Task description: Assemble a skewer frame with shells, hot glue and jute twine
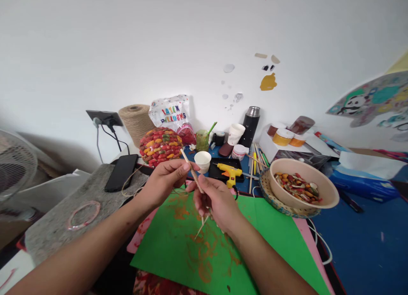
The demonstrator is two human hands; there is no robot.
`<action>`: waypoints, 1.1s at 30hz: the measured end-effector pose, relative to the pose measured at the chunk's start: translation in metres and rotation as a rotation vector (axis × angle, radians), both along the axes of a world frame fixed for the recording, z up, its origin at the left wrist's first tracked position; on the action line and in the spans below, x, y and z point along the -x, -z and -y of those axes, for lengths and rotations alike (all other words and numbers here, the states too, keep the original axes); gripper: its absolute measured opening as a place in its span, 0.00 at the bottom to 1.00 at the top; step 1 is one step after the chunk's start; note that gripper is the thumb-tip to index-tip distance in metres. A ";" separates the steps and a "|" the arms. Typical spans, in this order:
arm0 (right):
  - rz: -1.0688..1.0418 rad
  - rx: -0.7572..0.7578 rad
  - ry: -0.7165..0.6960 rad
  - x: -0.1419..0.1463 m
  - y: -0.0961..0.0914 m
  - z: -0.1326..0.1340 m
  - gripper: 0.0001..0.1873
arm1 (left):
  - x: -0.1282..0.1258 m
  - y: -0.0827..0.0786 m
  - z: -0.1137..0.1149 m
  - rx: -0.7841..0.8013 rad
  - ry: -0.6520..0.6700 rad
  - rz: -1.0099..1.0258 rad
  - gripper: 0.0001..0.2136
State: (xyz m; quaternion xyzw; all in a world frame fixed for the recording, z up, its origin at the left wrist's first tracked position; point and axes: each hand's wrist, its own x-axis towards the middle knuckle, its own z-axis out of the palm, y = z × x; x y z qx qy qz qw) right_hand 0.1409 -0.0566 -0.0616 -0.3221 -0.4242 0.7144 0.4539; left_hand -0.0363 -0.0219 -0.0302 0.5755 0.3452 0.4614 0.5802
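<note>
Above the green sheet (270, 239), both hands hold a thin pale wooden stick (193, 171) at a slant, its middle browner and looking wound with twine. My left hand (167, 178) pinches the upper part between thumb and fingers. Lower down, my right hand (219, 201) has its fingers closed around the stick. Thin pale ends (202, 229) cross below the right hand; whether they belong to the stick cannot be made out. A loose strand of twine (127, 185) curves across to the left of my left hand.
A yellow glue gun (230, 171) lies on a black tray beyond my hands, beside a white paper cup (202, 161). At right stands a beige bowl (328, 197) of coloured pieces. A colourful pebbled ball shape (161, 146), twine cone (135, 120) and phone (121, 173) are leftward.
</note>
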 end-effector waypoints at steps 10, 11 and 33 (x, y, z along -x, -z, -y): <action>0.041 -0.076 0.106 -0.001 0.001 -0.001 0.26 | -0.001 -0.001 -0.001 -0.010 -0.006 -0.030 0.20; 0.031 -0.073 0.102 -0.001 0.001 -0.001 0.26 | -0.001 -0.001 -0.001 0.000 0.018 -0.020 0.21; -0.019 -0.061 0.094 0.001 0.003 -0.002 0.25 | -0.005 -0.005 0.002 -0.096 -0.052 -0.079 0.17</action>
